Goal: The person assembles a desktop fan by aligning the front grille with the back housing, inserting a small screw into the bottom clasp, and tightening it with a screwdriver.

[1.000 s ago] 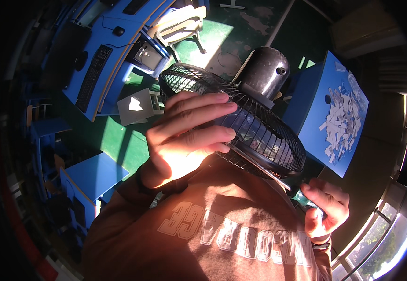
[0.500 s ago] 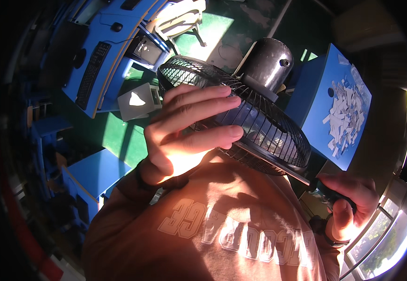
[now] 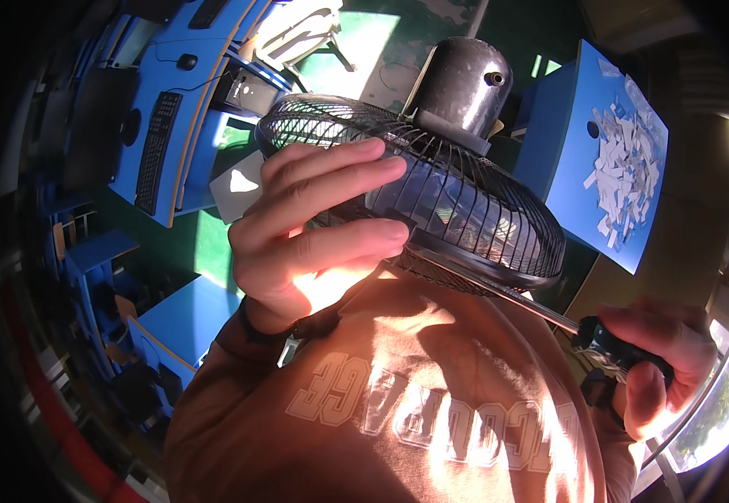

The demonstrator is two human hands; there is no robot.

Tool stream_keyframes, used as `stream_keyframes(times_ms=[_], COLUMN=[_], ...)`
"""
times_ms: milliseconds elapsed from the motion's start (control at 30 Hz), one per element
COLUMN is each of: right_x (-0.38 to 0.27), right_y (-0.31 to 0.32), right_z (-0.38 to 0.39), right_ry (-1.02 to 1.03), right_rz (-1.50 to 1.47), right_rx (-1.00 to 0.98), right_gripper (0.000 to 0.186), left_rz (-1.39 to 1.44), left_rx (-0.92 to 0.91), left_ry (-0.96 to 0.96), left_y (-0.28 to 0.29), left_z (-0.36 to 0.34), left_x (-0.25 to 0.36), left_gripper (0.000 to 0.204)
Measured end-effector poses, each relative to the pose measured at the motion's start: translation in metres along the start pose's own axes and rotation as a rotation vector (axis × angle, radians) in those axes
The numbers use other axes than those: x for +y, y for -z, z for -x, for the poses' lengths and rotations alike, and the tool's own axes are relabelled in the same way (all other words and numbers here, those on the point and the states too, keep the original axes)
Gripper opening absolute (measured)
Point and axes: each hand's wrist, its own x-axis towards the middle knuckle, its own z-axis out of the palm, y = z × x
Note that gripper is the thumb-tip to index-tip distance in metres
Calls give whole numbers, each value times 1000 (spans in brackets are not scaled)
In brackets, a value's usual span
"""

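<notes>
A black fan [image 3: 482,210] with a round wire cage is in front of my chest, tilted, its dark cylindrical motor housing [image 3: 465,88] toward the top. My left hand [image 3: 310,218] grips the near side of the cage, thumb and fingers around its rim. At the lower right, my right hand [image 3: 662,360] is wrapped round the dark handle of a screwdriver [image 3: 553,317]. Its metal shaft runs along the cage's lower rim toward my left thumb. The tip is hidden near that thumb, so I cannot tell whether it sits on a screw.
A blue table [image 3: 561,142] at the right bears a heap of white paper scraps [image 3: 628,163]. At the upper left, a blue desk [image 3: 201,80] carries a keyboard [image 3: 159,151] and a mouse [image 3: 186,62]. A pale chair [image 3: 297,33] and a lower blue table [image 3: 184,318] stand nearby.
My right hand has moved rightward, and more of the screwdriver's shaft shows. My left hand has shifted a little left. The fan sits slightly higher in view, and the surroundings have shifted with the head.
</notes>
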Motion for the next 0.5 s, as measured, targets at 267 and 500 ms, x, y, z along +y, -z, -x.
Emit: stream_keyframes(times_ms=[267,500], right_x=[-1,67], right_y=[-3,11], right_z=[5,-1], right_ry=[-31,107], right_rz=[106,-604], right_rx=[48,-15], right_gripper=[49,59], left_rz=[30,28], left_rx=[-1,-6], left_ry=[4,5], left_y=[0,0], left_z=[0,0], left_x=[-2,-2], left_gripper=[36,33])
